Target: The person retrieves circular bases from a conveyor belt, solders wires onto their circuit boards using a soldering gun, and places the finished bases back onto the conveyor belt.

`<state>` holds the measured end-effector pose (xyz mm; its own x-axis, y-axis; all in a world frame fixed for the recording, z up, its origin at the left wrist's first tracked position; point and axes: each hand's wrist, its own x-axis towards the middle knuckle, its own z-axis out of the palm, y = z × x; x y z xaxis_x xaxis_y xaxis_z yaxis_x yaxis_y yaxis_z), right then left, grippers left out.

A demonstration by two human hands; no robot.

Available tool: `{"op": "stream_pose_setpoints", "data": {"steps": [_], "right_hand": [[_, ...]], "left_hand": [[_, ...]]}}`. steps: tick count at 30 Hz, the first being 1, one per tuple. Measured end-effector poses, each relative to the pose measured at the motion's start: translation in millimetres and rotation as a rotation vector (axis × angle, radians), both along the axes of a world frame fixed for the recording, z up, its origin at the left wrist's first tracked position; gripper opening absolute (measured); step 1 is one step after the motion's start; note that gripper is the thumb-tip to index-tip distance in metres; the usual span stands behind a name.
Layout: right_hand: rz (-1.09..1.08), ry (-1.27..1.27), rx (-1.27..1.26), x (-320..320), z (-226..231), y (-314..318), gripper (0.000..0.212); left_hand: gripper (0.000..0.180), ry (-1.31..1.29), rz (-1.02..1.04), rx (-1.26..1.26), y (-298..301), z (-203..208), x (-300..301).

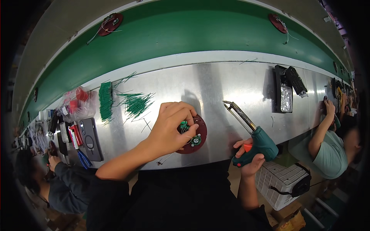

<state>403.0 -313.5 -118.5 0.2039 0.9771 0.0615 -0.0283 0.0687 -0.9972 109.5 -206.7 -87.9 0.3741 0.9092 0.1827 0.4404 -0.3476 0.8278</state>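
Observation:
My left hand (169, 127) is over a round dark-red circuit board (201, 125) on the metal bench. Its thumb and fingertips are pinched together above the board, but what they hold, if anything, is hidden. A green part (184, 126) shows between the fingers, and a small round green component (196, 140) sits near the board's front edge. Thin wires trail from the board toward me. In my right hand (252, 164) is a green soldering gun (263, 143) with a red trigger. Its long metal tip points up and left, apart from the board.
Green wires (138, 104) lie in piles left of centre, near a dark phone (91, 139) and blue-handled pliers (84, 159). A black stand (283, 92) is at right. Behind runs a green conveyor belt (200, 29) carrying boards. Co-workers (331, 148) sit on both sides.

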Motion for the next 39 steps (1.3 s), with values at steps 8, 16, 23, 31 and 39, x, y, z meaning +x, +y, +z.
{"op": "stream_pose_setpoints", "data": {"steps": [8, 16, 23, 31, 39], "right_hand": [[0.010, 0.029, -0.021, 0.5, 4.6, -0.2, 0.088], [0.008, 0.064, 0.069, 4.7, -4.4, 1.1, 0.083], [-0.053, 0.048, 0.081, -5.0, 2.8, 4.9, 0.081], [0.004, 0.072, 0.076, 4.5, -2.6, -0.3, 0.082], [-0.008, 0.058, 0.061, -2.5, 2.1, 1.3, 0.082]], "left_hand": [[0.076, 0.354, -0.312, 0.001, -20.5, 32.2, -18.2], [0.079, 0.488, -0.201, 0.208, 14.6, 53.7, -20.5], [0.042, -0.361, 0.482, -0.146, 158.3, 70.0, -81.4], [0.037, 0.173, 0.485, 0.217, 219.2, 33.1, -87.4], [0.126, 0.747, 0.890, -0.023, 318.6, -13.0, -178.1]]}}
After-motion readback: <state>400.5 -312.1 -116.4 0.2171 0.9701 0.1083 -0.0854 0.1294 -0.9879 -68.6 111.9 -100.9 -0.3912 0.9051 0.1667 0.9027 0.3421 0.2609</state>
